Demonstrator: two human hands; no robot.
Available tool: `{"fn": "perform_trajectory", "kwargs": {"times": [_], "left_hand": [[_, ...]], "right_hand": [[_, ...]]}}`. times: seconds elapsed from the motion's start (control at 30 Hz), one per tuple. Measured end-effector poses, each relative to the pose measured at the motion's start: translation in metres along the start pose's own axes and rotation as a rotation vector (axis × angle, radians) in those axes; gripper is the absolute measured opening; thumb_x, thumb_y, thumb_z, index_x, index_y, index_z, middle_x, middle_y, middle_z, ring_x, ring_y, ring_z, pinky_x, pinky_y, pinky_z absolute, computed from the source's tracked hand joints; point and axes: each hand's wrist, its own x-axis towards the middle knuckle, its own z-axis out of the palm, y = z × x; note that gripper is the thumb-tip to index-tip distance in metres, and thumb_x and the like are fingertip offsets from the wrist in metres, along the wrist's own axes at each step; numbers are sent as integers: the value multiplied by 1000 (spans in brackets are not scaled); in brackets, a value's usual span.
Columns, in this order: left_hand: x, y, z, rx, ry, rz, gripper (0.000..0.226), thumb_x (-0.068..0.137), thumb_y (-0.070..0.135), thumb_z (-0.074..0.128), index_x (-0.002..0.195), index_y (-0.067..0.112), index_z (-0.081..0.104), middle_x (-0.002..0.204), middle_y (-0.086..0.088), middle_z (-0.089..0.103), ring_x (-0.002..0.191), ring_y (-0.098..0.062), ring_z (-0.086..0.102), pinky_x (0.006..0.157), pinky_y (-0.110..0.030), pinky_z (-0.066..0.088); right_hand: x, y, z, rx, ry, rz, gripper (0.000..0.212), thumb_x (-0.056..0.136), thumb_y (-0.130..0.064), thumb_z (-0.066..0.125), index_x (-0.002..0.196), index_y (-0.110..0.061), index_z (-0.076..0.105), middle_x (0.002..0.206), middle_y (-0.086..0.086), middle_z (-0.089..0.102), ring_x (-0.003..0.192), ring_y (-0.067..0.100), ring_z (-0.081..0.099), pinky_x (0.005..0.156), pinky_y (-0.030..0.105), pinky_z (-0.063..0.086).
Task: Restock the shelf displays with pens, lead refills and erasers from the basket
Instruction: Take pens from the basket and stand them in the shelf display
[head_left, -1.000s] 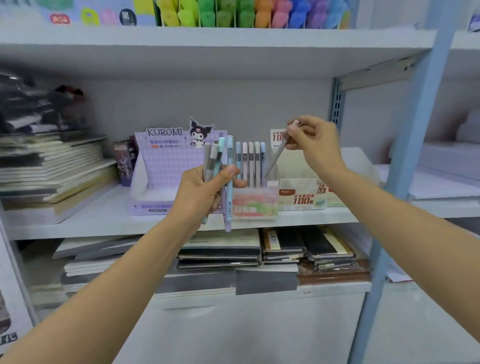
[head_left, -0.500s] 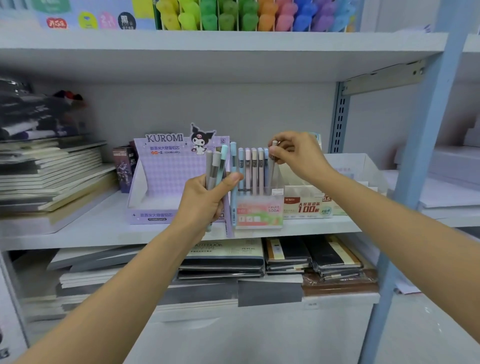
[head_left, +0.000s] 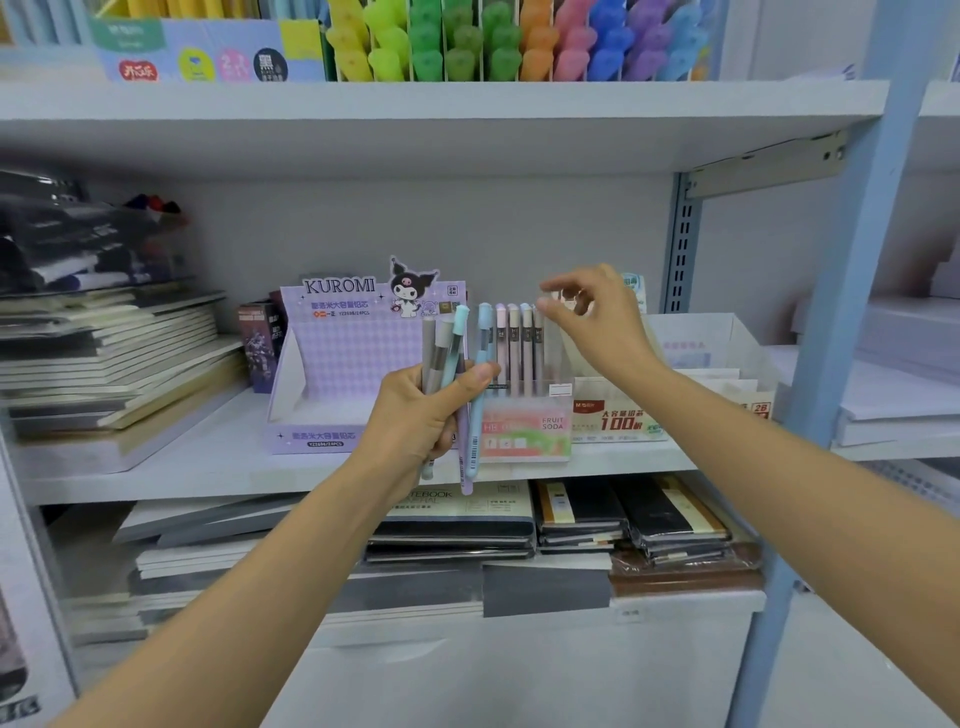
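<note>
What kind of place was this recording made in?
Most likely a stationery shop: metal shelving holds a Kuromi display box, a Fruit Soda display box and stacked notebooks below.

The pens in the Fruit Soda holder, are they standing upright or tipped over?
Upright. The pens stand side by side in the Fruit Soda holder, caps up, just left of the right hand.

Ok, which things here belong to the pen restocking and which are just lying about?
In the job: left hand gripping a bunch of pens; right hand, empty, by the tops of the standing pens in the Fruit Soda display.
Lying about: stacked notebooks at left; wrapped notebooks below; bright coloured stock up top.
</note>
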Motion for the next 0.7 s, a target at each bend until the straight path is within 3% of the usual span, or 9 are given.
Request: {"fn": "perform_trajectory", "kwargs": {"times": [0.1,0.2,0.33,0.4,0.5,0.7], "left_hand": [[-1,0,3,2,7,-9,49,75,34,76,103,-6,69,42,0,36,35,-10,24,33,-17,22],[-3,-1,9,9,21,-12,43,80,27,76,98,-11,65,42,-1,36,34,-10,23,34,-15,23],[-9,2,12,8,48,-6,30,82,26,75,90,-2,70,38,5,42,31,-7,25,33,-14,24],[-10,5,11,1,55,-13,20,83,28,74,77,9,73,38,6,45,32,-7,25,33,-14,24],[-13,10,9,1,53,-39,22,78,32,76,60,20,72,40,3,42,33,-9,25,33,-16,23],[-16,10,10,24,41,-33,17,79,29,77,77,13,72,40,5,44,34,-8,26,32,-17,24]], "right_hand": [[-13,-25,-8,413,-124,69,31,83,-44,70,95,-15,67,80,-2,70,67,7,61,61,18,49],[-26,-43,-5,477,-300,61,35,72,-49,75,84,-17,68,72,-1,72,61,8,65,53,14,46],[-29,-45,-9,588,-353,70,13,77,-27,79,81,-16,73,76,5,74,68,12,68,58,19,51],[-29,-44,-13,636,-375,78,10,81,-21,75,88,-14,75,82,8,74,74,15,69,65,21,55],[-30,-44,-16,742,-347,92,10,87,-13,68,95,-10,74,85,7,75,78,17,70,68,20,56],[-37,-52,-16,733,-347,91,15,89,-11,66,103,-9,71,95,12,74,87,25,72,71,26,58]]}}
